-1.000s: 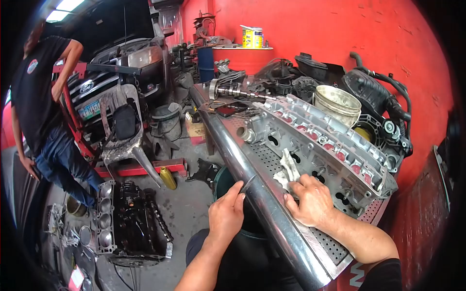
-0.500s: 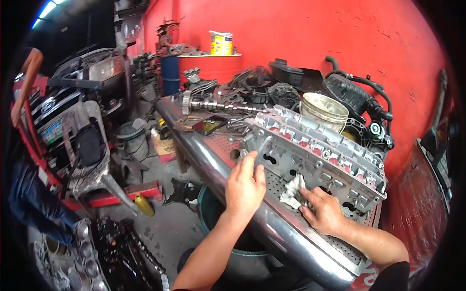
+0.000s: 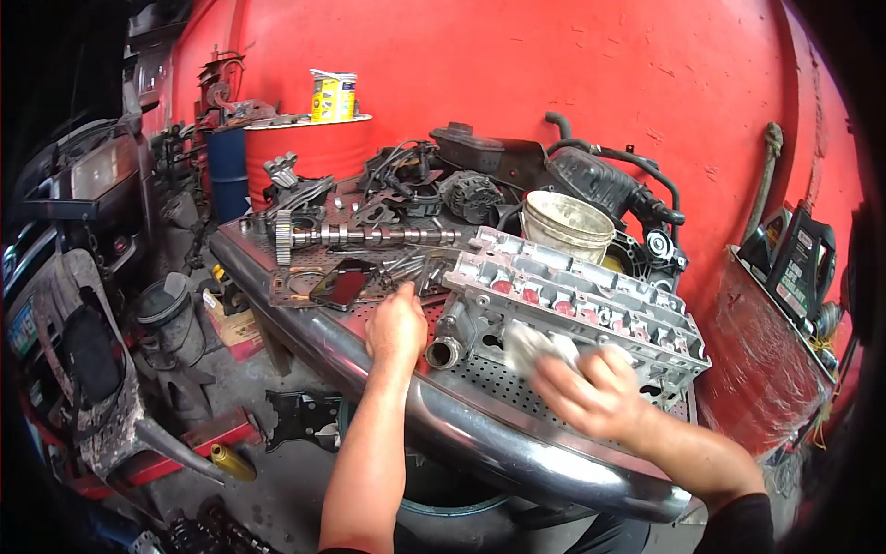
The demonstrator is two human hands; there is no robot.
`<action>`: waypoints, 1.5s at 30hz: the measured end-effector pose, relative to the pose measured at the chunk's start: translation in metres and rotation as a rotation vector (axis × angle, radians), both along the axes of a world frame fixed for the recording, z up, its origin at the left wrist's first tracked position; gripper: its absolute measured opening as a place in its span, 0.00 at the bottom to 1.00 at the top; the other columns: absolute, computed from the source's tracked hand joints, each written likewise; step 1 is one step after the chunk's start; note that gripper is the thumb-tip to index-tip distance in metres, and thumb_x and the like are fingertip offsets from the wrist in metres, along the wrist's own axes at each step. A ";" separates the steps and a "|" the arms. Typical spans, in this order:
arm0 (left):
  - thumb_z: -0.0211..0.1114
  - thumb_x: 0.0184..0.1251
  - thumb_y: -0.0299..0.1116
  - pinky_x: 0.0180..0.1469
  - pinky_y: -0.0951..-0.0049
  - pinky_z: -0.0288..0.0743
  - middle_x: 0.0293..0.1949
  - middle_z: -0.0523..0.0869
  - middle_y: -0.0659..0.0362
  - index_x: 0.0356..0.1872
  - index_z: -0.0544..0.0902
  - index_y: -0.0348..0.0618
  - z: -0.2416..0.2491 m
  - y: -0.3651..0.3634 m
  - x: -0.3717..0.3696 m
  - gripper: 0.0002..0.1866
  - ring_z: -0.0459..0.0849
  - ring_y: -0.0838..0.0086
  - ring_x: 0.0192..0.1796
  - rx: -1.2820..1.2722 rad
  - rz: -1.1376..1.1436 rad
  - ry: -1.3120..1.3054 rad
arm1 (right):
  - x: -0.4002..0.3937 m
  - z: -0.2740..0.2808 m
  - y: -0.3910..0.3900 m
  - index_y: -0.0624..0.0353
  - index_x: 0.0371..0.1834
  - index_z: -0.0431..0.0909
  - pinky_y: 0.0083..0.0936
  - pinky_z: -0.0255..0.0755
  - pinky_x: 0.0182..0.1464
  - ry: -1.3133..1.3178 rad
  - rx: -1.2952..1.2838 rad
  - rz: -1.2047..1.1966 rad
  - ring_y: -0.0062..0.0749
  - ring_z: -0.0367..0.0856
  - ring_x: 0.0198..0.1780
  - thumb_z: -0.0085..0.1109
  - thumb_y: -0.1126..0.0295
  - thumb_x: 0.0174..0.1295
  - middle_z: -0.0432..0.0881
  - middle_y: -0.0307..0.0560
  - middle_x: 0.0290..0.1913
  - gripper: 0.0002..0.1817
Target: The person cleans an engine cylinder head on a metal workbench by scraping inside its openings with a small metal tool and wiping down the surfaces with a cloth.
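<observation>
In front of the big engine part (image 3: 600,319), our right hand (image 3: 595,402) pinches a white rag (image 3: 531,351), which might snag on its corners. To its left, our left hand (image 3: 397,328) curls near loose bolts (image 3: 402,267); we cannot tell if it grips any. A bump could roll some away. The shiny table edge (image 3: 517,452) runs close in front of the big engine part, leaving us little room.

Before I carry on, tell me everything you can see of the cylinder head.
The cylinder head is a long, dull-grey casting, apparently aluminium, lying lengthwise on the perforated benchtop. Its open top shows ribbed compartments, with reddish patches along the near row. Dark openings mark the side facing the camera, and a round metal outlet juts from its left end. A dirty bucket stands behind. The right hand holds a blurred white rag before it; contact is unclear.
</observation>
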State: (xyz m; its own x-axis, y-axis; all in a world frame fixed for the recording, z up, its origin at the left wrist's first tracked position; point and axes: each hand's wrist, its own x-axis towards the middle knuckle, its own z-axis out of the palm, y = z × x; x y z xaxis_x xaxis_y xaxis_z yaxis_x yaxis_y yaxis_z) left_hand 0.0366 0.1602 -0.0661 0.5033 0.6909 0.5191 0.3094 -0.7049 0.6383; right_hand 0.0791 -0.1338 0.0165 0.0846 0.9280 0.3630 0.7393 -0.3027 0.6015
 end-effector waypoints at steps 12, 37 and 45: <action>0.59 0.77 0.40 0.54 0.48 0.82 0.51 0.90 0.48 0.64 0.82 0.51 -0.002 -0.004 -0.004 0.19 0.89 0.49 0.51 -0.006 0.014 0.129 | 0.007 -0.035 0.060 0.65 0.58 0.82 0.29 0.68 0.41 -0.309 -0.042 -0.066 0.32 0.77 0.38 0.56 0.64 0.60 0.79 0.57 0.58 0.24; 0.68 0.70 0.31 0.38 0.55 0.83 0.41 0.90 0.47 0.62 0.84 0.43 0.022 -0.155 -0.087 0.20 0.90 0.52 0.35 0.238 -0.140 0.138 | -0.004 -0.065 0.016 0.53 0.49 0.82 0.35 0.76 0.44 0.606 0.019 0.175 0.38 0.86 0.41 0.65 0.69 0.55 0.82 0.43 0.43 0.16; 0.69 0.68 0.31 0.35 0.55 0.82 0.32 0.88 0.52 0.59 0.87 0.47 0.009 -0.142 -0.052 0.18 0.88 0.53 0.32 0.303 -0.217 0.115 | -0.002 -0.068 0.011 0.53 0.48 0.82 0.35 0.76 0.44 0.594 0.006 0.151 0.38 0.86 0.41 0.65 0.69 0.55 0.82 0.44 0.43 0.16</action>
State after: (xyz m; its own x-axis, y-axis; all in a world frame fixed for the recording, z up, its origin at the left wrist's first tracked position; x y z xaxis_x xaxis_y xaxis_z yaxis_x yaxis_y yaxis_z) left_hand -0.0150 0.0183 -0.0572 0.6877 0.3863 0.6147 0.1899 -0.9129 0.3612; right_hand 0.0769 -0.1230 -0.0520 0.1419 0.9435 0.2993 0.9827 -0.1705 0.0717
